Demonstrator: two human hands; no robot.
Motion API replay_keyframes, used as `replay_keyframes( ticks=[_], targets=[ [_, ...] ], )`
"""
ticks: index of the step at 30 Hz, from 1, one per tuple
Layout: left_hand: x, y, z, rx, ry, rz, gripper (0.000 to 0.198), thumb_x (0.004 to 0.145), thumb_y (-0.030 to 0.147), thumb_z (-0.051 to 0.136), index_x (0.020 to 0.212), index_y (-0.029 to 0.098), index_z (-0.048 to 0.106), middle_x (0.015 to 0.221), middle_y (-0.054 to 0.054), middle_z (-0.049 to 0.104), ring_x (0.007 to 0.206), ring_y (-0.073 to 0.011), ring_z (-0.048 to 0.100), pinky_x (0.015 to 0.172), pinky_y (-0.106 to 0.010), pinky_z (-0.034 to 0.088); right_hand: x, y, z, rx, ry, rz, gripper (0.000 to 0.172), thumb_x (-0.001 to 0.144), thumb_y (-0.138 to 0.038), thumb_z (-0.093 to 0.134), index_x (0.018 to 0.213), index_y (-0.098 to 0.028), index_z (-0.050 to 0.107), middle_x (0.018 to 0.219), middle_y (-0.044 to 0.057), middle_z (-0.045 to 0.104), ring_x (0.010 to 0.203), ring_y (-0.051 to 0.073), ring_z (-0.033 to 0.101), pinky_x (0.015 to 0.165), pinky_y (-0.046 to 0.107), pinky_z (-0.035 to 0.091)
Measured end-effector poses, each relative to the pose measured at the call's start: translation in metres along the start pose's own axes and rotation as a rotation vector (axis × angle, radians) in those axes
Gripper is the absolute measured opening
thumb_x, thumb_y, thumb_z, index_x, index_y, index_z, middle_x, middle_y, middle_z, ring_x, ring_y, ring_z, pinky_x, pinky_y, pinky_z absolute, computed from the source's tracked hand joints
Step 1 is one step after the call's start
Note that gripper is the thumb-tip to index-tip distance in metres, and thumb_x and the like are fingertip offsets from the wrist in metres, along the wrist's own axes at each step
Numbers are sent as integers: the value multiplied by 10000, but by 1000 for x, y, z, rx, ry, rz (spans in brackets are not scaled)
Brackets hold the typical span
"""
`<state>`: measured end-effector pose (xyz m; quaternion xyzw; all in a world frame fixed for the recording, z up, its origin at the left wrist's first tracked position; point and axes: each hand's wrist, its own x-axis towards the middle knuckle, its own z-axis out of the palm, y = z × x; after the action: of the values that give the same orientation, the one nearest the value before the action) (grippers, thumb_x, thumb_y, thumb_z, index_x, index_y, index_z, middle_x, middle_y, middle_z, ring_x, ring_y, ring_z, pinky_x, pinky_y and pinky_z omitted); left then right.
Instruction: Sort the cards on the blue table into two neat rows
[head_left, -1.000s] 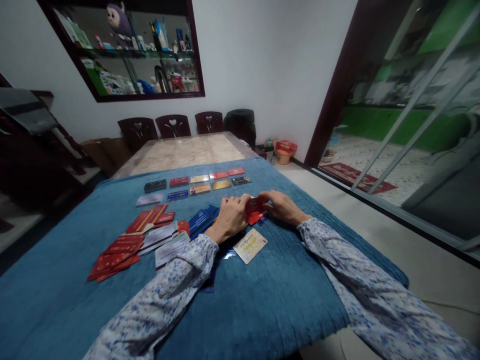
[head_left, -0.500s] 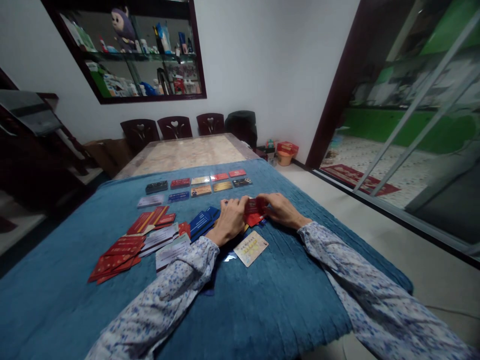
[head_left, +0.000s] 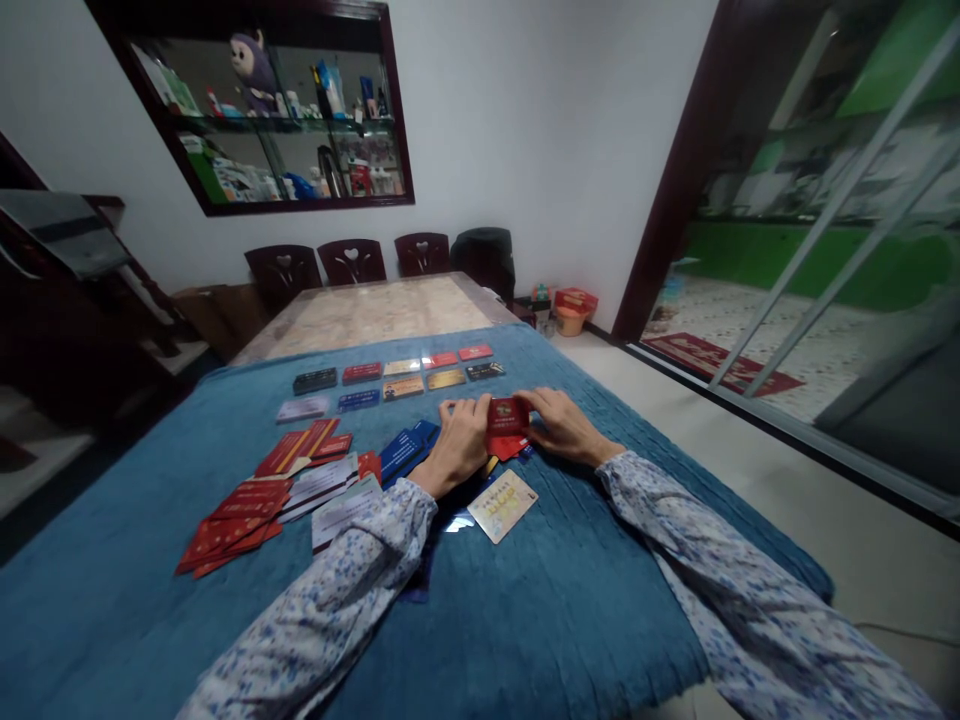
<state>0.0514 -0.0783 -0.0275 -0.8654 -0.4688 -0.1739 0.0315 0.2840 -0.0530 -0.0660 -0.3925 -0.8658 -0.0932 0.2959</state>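
Observation:
Between my two hands a dark red card stands tilted, its printed face toward me. Closed fingers of my left hand grip its left edge. The fingers and thumb of my right hand pinch its right edge. Whether more cards sit behind it I cannot tell. Just below lie brighter red cards, partly covered. A cream card with yellow print rests on the cloth in front. Left of my left hand, blue cards, white cards and fanned red cards lie loosely spread.
Beyond my hands, rows of small card stacks, among them a black stack, a gold stack and a blue stack, lie on the blue cloth. Dark chairs stand past the table's marble-look far end.
The dark red card has turned so its face shows more clearly toward me. Both hands keep nearly the same place, and the view has tilted slightly.

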Motion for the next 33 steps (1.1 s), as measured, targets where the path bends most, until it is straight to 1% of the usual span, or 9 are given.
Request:
replay_keyframes(
  ticks=[3, 7, 10, 14, 19, 26, 33],
  targets=[
    [0, -3, 2, 13, 18, -3, 517, 863, 77, 491, 1378, 127, 498, 1254, -180, 671, 1167, -299, 609, 1056, -502, 343, 0, 0, 0, -4, -5, -9, 498, 895, -214, 613, 1385, -152, 554, 1137, 161, 673, 1053, 297, 595, 879, 415, 481],
    [1, -5, 3, 48, 50, -2, 490, 870, 115, 513, 1359, 138, 528, 1218, -177, 654, 1167, -312, 592, 1058, -515, 336, 1, 3, -1, -10, 11, -16, 525, 896, -240, 634, 1412, -176, 560, 1237, 185, 638, 1112, 315, 575, 882, 440, 500],
    [1, -6, 3, 48, 68, 11, 463, 870, 146, 531, 1332, 142, 550, 1261, -187, 616, 1189, -319, 567, 1056, -527, 334, 1, 4, -1, -9, 18, -24, 531, 896, -265, 654, 1415, -182, 576, 1278, 193, 611, 1132, 322, 564, 885, 455, 506],
    [1, -6, 2, 41, 67, 25, 449, 868, 160, 544, 1317, 132, 554, 1317, -204, 578, 1218, -328, 540, 1056, -544, 332, 1, 6, -3, -9, -3, -36, 523, 915, -298, 641, 1415, -155, 582, 1279, 203, 620, 1135, 326, 555, 884, 473, 507],
    [2, -3, -4, 41, 5, 2, 425, 856, 167, 585, 1280, 154, 564, 1297, -178, 589, 1229, -322, 533, 1070, -547, 323, 2, 11, -5, -10, -47, -47, 509, 940, -339, 622, 1415, -157, 590, 1296, 199, 636, 1145, 325, 542, 876, 473, 501],
    [6, -4, -7, 19, -74, -21, 363, 846, 183, 631, 1205, 169, 574, 1260, -160, 593, 1206, -323, 538, 1061, -568, 336, 6, 12, -6, -17, -135, -31, 520, 900, -324, 668, 1394, -173, 609, 1293, 189, 640, 1140, 324, 524, 881, 465, 491],
    [10, -9, -10, -9, -140, -30, 221, 842, 173, 654, 1060, 172, 612, 1193, -142, 601, 1169, -314, 550, 1036, -553, 376, 15, 15, -8, -3, -231, -5, 524, 843, -287, 715, 1352, -192, 636, 1248, 173, 649, 1102, 310, 524, 849, 436, 487]
  ],
)
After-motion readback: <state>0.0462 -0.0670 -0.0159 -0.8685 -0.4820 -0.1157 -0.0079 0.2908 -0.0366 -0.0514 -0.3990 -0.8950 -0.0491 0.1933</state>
